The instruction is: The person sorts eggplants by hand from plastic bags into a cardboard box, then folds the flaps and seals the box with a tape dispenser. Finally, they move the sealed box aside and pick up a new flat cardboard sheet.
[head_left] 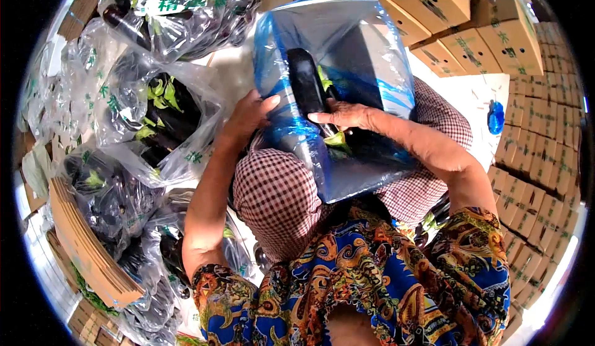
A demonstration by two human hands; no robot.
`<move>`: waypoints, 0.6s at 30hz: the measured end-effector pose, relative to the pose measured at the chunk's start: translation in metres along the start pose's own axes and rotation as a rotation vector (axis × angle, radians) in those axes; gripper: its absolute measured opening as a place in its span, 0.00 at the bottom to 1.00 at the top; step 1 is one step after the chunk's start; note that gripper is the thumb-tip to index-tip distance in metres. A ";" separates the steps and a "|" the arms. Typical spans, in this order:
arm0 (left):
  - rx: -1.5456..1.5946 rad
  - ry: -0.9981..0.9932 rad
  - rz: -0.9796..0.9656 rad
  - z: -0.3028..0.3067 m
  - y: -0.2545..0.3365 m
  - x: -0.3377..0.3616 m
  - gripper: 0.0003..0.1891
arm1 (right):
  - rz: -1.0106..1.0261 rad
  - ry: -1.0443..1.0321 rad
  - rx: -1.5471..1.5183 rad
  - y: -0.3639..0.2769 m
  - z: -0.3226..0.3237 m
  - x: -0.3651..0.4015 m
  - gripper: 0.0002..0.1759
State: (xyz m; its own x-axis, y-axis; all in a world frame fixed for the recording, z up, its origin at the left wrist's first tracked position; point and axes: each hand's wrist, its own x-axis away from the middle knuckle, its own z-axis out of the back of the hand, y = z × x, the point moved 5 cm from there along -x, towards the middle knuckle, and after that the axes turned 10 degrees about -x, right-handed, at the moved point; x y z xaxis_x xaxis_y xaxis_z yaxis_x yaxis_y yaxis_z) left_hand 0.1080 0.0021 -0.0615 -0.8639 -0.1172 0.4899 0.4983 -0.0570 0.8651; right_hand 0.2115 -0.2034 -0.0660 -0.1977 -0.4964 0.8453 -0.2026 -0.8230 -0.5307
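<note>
A box lined with a blue plastic bag (372,178) stands between my knees, with dark eggplants and their green stems inside. My right hand (347,115) reaches into it, its fingers on the lower end of a long dark eggplant (304,76) that leans along the left inner side. At the left edge of the liner is my left hand (251,109), its thumb stretched out over the plastic; whether its other fingers grip the plastic is hard to tell.
Clear bags of eggplants (164,101) lie at the left and upper left. Flattened cardboard (87,240) leans at the lower left. Cardboard boxes (427,2) are stacked at the upper right, with more rows farther right. A blue roll (496,118) lies on the right.
</note>
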 end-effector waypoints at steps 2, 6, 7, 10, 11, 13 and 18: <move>-0.022 0.041 -0.016 -0.001 -0.036 -0.016 0.28 | -0.107 -0.154 0.288 0.003 0.003 -0.021 0.47; -0.201 0.198 -0.086 0.017 -0.047 0.002 0.28 | -0.058 -0.045 0.038 0.010 -0.010 -0.016 0.40; -0.180 0.253 -0.125 0.029 -0.033 0.020 0.25 | -0.070 0.004 0.100 0.008 -0.012 -0.010 0.39; -0.207 0.541 -0.219 0.072 -0.023 0.063 0.19 | 0.081 0.049 0.635 -0.011 -0.001 0.004 0.34; -0.291 0.646 -0.202 0.093 -0.023 0.079 0.20 | 0.110 0.088 0.842 -0.022 0.002 0.012 0.31; -0.221 0.804 -0.095 0.130 -0.037 0.102 0.20 | 0.244 0.182 1.096 -0.065 -0.003 0.046 0.25; 0.194 0.814 0.212 0.202 -0.124 0.091 0.29 | 0.611 0.011 0.635 -0.174 -0.050 0.086 0.09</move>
State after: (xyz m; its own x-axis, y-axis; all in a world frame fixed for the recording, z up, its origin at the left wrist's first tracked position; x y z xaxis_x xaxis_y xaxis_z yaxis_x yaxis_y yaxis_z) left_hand -0.0468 0.1989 -0.1026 -0.3956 -0.7843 0.4779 0.5575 0.2085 0.8036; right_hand 0.1819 -0.0887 0.0956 -0.1070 -0.9002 0.4221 0.5125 -0.4138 -0.7524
